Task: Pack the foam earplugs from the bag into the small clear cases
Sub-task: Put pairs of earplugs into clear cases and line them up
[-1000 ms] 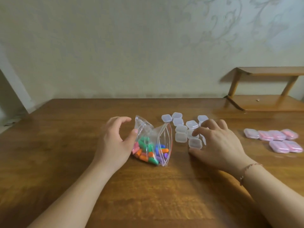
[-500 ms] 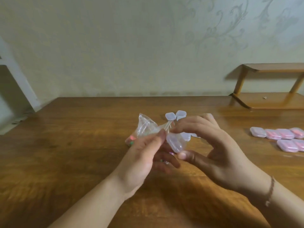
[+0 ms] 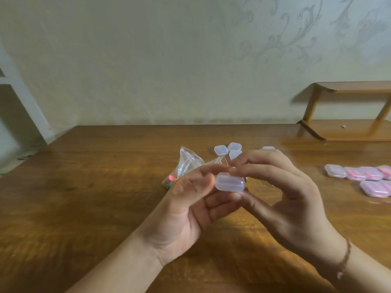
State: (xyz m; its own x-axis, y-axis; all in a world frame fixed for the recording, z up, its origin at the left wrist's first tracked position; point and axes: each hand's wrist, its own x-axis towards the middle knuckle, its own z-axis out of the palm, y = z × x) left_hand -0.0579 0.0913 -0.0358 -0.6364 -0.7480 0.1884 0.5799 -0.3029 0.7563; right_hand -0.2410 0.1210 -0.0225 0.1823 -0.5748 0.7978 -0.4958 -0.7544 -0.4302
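Both hands, left hand (image 3: 188, 199) and right hand (image 3: 281, 193), pinch one closed clear case (image 3: 230, 182) above table (image 3: 84, 187). Bag (image 3: 186, 163) of earplugs (image 3: 170, 179) behind. Filled cases (image 3: 359, 176) grouped right; empty cases (image 3: 227, 149) remain, packing partway.

One bag (image 3: 188, 166), five clear cases (image 3: 221, 149), six pink-filled cases (image 3: 355, 174), two hands (image 3: 186, 199).

A brown wooden counter (image 3: 84, 197) fills the lower frame. On it: a clear bag (image 3: 186, 166) at centre, empty clear cases (image 3: 221, 149) behind, pink-filled cases (image 3: 359, 176) at right, a wooden shelf (image 3: 349, 130) upper right.
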